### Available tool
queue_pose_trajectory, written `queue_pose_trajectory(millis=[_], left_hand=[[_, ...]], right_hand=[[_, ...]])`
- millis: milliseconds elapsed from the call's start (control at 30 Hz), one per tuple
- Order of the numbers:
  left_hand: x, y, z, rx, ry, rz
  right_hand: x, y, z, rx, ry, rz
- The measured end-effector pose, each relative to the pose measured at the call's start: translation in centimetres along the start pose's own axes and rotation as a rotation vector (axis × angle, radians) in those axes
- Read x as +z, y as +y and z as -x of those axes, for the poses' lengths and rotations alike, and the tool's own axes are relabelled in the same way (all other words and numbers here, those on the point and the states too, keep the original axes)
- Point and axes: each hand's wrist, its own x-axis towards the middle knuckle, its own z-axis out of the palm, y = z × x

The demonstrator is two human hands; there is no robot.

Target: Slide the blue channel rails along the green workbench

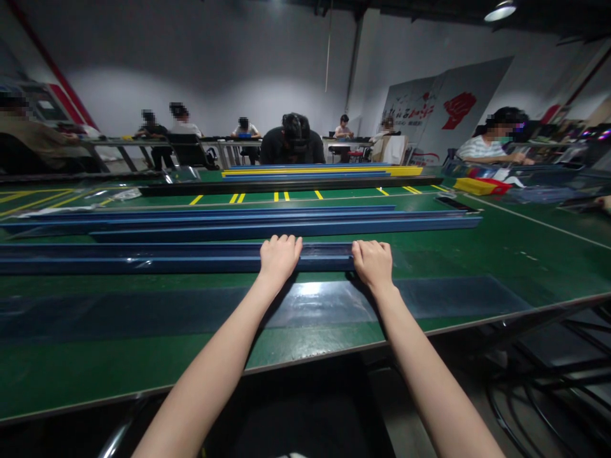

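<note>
Well, across the green table (525, 254) lies the blue rail (143, 257), running from the left edge of the frame to just past centre. I judge it stiff and fairly light but awkward by its length, its glossy wrap slippery — best gripped with hands well spread. Banner (449, 111), upper right: red fist, writing unreadable. Left hand (279, 254) and right hand (375, 261) curl over the rail — the right at its end.

A green counter (501, 254) marked with yellow dashes carried long blue channels (286, 224) side by side. The nearest blue channel (143, 259) lay just behind a clear film sheet (324, 304); a black strip (286, 186) lay farther back.
</note>
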Motion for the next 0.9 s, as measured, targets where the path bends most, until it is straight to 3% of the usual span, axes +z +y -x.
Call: queue_pose_trajectory(millis=[167,467,633,767,900], left_hand=[[0.5,0.0,0.1,0.035,0.046,-0.007],[1.6,0.9,0.3,0.354,0.017,0.155],[1.5,0.9,0.2,0.350,-0.052,0.165],[0.7,0.9,0.1,0.270,-0.054,0.139],[0.2,0.7,0.1,0.144,-0.017,0.056]], right_hand=[[-0.1,-0.4,0.0,-0.126,-0.053,-0.010],[-0.1,-1.3,0.1,-0.316,-0.085,-0.151],[-0.2,-0.9,0.0,-0.158,-0.024,-0.124],[-0.1,0.0,-0.1,0.018,0.053,-0.030],[0.1,0.4,-0.1,0.100,0.080,0.026]])
